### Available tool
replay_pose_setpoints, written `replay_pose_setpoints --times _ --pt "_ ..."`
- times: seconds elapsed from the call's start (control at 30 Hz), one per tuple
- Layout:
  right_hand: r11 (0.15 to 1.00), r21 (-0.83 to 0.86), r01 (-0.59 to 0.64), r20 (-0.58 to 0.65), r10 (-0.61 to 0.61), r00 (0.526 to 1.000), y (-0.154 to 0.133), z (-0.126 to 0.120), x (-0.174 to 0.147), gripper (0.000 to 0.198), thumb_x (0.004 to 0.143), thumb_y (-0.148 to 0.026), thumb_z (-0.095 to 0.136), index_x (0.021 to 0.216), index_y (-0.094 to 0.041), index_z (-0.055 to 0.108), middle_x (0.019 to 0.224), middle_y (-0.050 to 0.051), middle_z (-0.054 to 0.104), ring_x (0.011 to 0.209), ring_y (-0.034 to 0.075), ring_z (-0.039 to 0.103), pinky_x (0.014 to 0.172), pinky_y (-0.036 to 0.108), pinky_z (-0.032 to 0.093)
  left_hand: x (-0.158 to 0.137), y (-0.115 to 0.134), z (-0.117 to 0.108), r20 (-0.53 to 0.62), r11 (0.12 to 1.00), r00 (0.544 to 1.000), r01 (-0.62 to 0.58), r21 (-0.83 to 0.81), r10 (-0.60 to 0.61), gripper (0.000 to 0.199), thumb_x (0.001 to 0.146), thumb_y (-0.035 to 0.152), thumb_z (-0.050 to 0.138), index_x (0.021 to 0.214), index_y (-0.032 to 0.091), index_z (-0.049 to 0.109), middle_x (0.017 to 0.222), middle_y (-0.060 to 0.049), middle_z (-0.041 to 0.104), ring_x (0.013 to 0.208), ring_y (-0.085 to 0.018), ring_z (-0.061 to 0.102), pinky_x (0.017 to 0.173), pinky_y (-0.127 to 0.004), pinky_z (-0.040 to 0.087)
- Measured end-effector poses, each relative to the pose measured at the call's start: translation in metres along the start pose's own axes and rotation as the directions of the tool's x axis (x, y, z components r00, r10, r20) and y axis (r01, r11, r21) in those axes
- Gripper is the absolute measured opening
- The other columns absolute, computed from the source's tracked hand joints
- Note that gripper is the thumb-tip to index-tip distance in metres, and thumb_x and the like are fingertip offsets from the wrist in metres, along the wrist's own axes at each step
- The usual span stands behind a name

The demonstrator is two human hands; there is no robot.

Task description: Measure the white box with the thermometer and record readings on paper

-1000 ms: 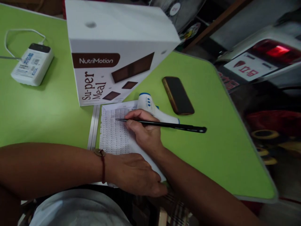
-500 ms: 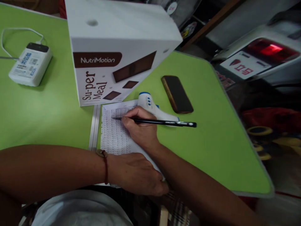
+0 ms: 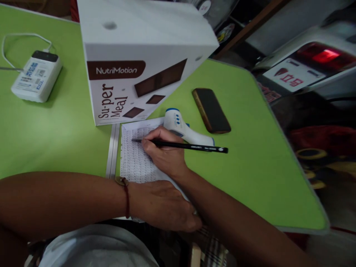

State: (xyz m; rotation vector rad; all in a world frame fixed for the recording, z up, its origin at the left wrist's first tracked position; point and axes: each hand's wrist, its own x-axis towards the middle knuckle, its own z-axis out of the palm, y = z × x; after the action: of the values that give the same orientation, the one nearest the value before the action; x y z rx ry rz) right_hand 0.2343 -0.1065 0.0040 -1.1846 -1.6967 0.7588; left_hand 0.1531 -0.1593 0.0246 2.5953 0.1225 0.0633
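Observation:
My right hand [image 3: 164,151] is closed around a black pen [image 3: 191,145], its tip touching a sheet of paper [image 3: 136,159] covered in rows of small handwriting. Across the near part of the sheet lies my left hand [image 3: 167,205], back up, a dark red cord bracelet [image 3: 127,196] at its wrist. Its fingers curl downward by the table's near edge, and whatever they grip is hidden. Just beyond my right hand is a white and blue infrared thermometer [image 3: 179,128], partly covering the paper's far corner.
A large white NutriMotion box [image 3: 116,85] stands behind the paper. To its right lies a dark phone [image 3: 211,111]; at the left is a white device [image 3: 39,78] with a cable. A metal seam [image 3: 112,152] crosses the green table [image 3: 55,141]. A scooter's red tail light [image 3: 324,55] shows beyond.
The pen's rear end has swung slightly left and toward me, while its tip stays on the paper. The view has shifted a little; my left hand keeps its place on the sheet.

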Motion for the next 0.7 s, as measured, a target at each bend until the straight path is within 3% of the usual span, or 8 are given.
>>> replay_pose_setpoints --times 0.1,0.3,0.57,0.7 --pt "1.0 0.003 -0.011 0.006 0.011 1.0 -0.001 0.0 0.0 0.009 0.07 -0.022 0.058 0.061 -0.024 0.055 0.054 -0.006 0.055 0.05 0.01 0.043 0.048 0.025 0.039 0.0 0.0 0.002 -0.025 1.0 1.0 -0.001 0.002 0.001 0.01 0.096 0.015 0.064 0.094 0.017 0.073 0.079 0.0 0.075 0.067 -0.015 0.068 0.044 -0.032 0.03" --pt "1.0 -0.008 -0.029 0.0 0.029 1.0 -0.002 -0.001 0.001 0.008 0.068 -0.022 0.058 0.06 -0.024 0.054 0.053 -0.006 0.054 0.05 0.01 0.042 0.047 0.025 0.037 0.0 0.0 -0.002 0.047 1.0 0.999 0.004 -0.017 -0.003 0.014 0.099 0.016 0.06 0.098 0.016 0.074 0.085 -0.001 0.076 0.074 -0.016 0.07 0.045 -0.032 0.03" --pt "1.0 0.003 -0.026 -0.007 0.026 1.0 -0.002 -0.001 0.0 0.009 0.068 -0.022 0.057 0.06 -0.024 0.054 0.053 -0.006 0.054 0.05 0.01 0.043 0.047 0.025 0.038 0.002 -0.002 0.008 -0.08 1.0 0.997 -0.015 0.001 0.015 0.008 0.094 0.015 0.067 0.088 0.017 0.072 0.076 0.0 0.074 0.065 -0.015 0.068 0.042 -0.031 0.026" --pt "0.999 -0.016 -0.035 -0.03 0.034 0.999 -0.001 -0.002 0.0 0.009 0.068 -0.023 0.057 0.06 -0.024 0.054 0.053 -0.006 0.053 0.051 0.01 0.043 0.048 0.026 0.039 0.001 -0.002 0.006 -0.058 1.0 0.998 -0.014 0.0 0.014 0.009 0.096 0.016 0.066 0.089 0.017 0.071 0.078 0.001 0.074 0.065 -0.014 0.067 0.043 -0.031 0.026"
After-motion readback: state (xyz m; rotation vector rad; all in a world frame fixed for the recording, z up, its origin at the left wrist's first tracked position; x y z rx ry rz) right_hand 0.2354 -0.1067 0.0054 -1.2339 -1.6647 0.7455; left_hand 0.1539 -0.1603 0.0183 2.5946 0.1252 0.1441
